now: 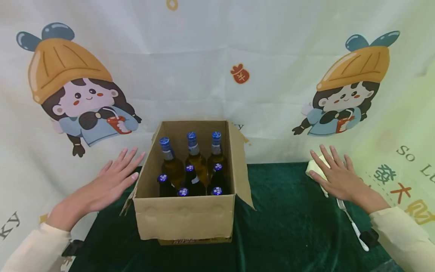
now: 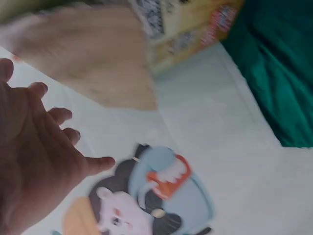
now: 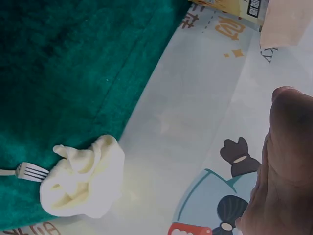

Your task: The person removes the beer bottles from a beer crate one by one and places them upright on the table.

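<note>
An open cardboard box (image 1: pixel 183 217) stands on the dark green cloth, its flaps spread. Inside it are several upright bottles; the taller ones at the back, such as this bottle (image 1: pixel 193 162), have light blue caps, while the front ones have dark blue caps. My left hand (image 1: pixel 110 181) is held out beside the box's left flap, fingers spread and holding nothing. On the other side, my right hand (image 1: pixel 340 175) hovers with spread fingers over a crumpled cream-coloured cloth-like item (image 3: pixel 83 181), partly hiding it in the head view. A fork (image 1: pixel 353 226) lies near the right wrist.
Green cloth (image 1: pixel 282 219) covers the table. A pale printed backdrop (image 1: pixel 272 94) with cartoon figures hangs behind and along both sides. The box's right flap (image 1: pixel 242 166) juts outward over the cloth.
</note>
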Action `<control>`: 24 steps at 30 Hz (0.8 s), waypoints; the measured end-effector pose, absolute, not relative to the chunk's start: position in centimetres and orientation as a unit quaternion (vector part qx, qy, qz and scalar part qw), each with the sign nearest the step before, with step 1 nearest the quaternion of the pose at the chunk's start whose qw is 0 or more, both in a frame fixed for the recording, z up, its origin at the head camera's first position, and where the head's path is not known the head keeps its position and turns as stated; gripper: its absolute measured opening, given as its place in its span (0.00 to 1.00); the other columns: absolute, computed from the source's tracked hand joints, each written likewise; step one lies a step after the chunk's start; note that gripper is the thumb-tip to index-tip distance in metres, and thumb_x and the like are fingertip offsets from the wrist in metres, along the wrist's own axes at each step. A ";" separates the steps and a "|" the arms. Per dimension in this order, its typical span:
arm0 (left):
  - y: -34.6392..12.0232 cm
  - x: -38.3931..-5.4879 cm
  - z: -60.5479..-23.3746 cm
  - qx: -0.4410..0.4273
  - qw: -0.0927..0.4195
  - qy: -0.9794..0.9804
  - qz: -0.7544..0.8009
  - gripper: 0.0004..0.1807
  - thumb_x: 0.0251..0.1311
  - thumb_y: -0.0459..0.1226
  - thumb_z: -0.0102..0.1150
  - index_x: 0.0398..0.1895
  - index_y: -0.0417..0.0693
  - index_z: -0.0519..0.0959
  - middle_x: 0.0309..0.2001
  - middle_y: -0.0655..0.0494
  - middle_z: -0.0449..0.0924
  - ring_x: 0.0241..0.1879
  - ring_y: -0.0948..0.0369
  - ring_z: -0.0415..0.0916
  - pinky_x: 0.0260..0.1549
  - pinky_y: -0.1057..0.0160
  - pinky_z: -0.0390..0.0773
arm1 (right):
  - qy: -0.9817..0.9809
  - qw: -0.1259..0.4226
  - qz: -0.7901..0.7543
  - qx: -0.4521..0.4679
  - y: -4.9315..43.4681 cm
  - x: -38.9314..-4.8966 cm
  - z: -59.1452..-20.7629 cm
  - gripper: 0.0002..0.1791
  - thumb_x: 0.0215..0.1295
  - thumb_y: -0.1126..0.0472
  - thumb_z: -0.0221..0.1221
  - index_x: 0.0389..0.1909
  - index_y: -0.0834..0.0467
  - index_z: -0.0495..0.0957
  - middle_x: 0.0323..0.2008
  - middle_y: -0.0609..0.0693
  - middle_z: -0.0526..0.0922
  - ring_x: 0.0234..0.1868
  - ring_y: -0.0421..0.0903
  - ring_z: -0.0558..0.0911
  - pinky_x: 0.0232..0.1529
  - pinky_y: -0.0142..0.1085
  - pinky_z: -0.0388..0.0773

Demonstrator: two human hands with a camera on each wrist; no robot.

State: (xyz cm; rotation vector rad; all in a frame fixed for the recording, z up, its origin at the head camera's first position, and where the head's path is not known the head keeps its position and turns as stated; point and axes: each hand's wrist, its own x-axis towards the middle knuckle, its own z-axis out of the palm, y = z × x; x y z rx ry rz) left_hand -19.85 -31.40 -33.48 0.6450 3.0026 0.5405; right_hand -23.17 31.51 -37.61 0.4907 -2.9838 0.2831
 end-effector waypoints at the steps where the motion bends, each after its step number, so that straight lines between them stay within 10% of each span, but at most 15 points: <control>1: -30.9 -19.6 -33.2 0.217 0.013 0.960 0.174 0.34 0.80 0.52 0.34 0.82 0.67 0.37 0.83 0.57 0.27 0.81 0.49 0.17 0.73 0.28 0.28 | -0.981 0.049 0.094 0.161 31.5 -23.2 -37.7 0.41 0.78 0.39 0.42 0.82 0.53 0.42 0.81 0.63 0.36 0.81 0.67 0.31 0.71 0.75 0.31; 24: -27.4 -16.2 -33.7 0.392 -0.075 0.914 0.078 0.31 0.77 0.43 0.47 0.80 0.65 0.55 0.82 0.61 0.47 0.83 0.57 0.35 0.76 0.71 0.21 | -0.965 0.034 0.129 0.226 27.5 -24.1 -37.2 0.39 0.79 0.42 0.46 0.82 0.51 0.45 0.82 0.62 0.39 0.82 0.64 0.35 0.73 0.73 0.38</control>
